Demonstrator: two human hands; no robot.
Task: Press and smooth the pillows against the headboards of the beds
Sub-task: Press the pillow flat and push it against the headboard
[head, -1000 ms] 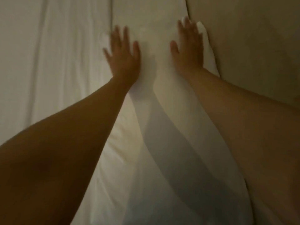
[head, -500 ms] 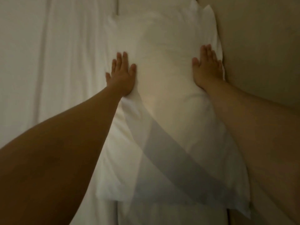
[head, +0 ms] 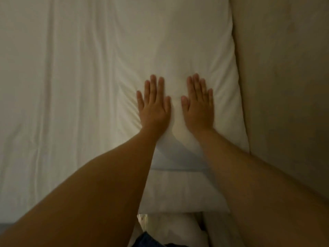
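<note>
A white pillow [head: 178, 50] lies on the bed with its right edge along the beige padded headboard [head: 284, 86]. My left hand [head: 154, 106] rests flat on the pillow's lower middle, fingers straight and slightly apart. My right hand [head: 199, 106] lies flat beside it, a small gap between the two thumbs. Both palms press into the pillow, and creases fan out to the left of my left hand. Neither hand holds anything.
A wrinkled white sheet [head: 53, 104] covers the bed to the left of the pillow. A second white pillow [head: 178, 191] lies under the first at its near end. Below it are more white bedding [head: 169, 229] and a bit of dark blue cloth [head: 149, 241].
Both hands slid down the pillow toward me and came together at its middle; half a second ago they were apart at its left and right sides.
</note>
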